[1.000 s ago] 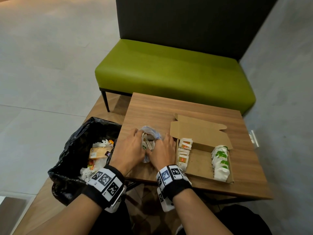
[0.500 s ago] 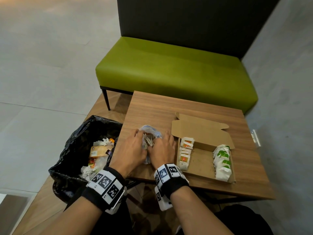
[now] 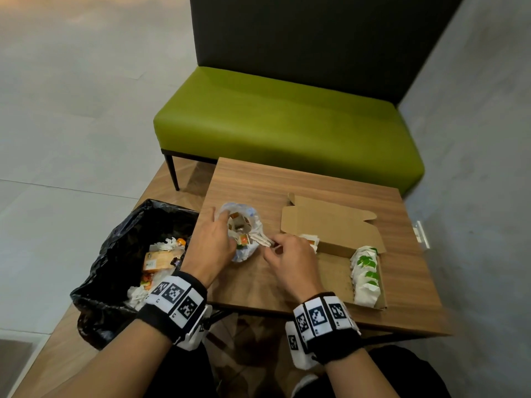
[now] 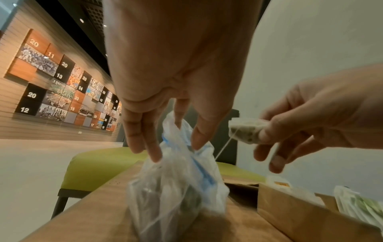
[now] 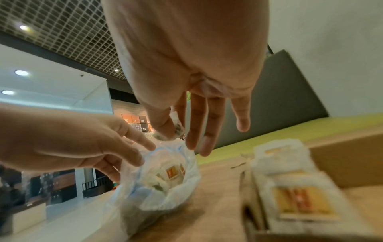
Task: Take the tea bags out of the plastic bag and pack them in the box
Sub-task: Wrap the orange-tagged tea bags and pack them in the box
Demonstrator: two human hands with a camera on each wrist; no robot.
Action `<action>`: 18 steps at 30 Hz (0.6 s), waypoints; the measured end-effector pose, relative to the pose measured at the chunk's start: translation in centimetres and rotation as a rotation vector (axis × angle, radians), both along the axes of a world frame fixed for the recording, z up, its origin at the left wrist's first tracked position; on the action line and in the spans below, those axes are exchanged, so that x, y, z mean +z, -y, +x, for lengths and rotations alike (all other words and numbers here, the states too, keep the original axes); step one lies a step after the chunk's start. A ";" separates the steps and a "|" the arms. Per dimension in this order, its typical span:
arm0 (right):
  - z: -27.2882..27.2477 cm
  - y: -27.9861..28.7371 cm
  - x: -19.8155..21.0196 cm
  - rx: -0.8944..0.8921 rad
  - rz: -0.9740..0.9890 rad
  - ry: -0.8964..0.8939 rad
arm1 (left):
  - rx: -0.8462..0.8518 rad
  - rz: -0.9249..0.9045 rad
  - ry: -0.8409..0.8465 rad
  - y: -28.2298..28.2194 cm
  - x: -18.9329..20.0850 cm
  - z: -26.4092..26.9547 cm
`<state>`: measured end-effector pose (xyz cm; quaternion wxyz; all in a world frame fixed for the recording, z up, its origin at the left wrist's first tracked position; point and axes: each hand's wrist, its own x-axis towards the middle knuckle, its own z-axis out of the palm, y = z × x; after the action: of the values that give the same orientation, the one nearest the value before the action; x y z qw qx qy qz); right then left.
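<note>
A clear plastic bag of tea bags stands open on the wooden table. My left hand pinches its rim between thumb and fingers. Just right of the bag's mouth, my right hand pinches one tea bag between thumb and forefinger, and its string trails down into the bag. To the right lies the open cardboard box. It holds a row of orange-tagged tea bags at its left end and a row of green-tagged tea bags at its right end.
A black bin bag with rubbish stands open on the floor against the table's left edge. A green bench stands behind the table, and a grey wall runs along the right. The box lid lies folded back.
Both hands were close together at the bag's mouth. Now my right hand has drawn a tea bag out toward the box, and my left hand holds the bag's rim.
</note>
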<state>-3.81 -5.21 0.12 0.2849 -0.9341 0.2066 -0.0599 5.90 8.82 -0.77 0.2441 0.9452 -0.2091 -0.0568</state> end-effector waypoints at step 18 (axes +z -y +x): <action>-1.3 3.0 3.5 -0.129 -0.175 0.617 | 0.014 0.213 -0.028 0.6 0.7 0.0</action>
<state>-5.15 -8.19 3.64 0.2483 -0.8779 0.1633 -0.3754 5.92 8.18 -0.04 0.1457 0.9664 -0.1917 -0.0900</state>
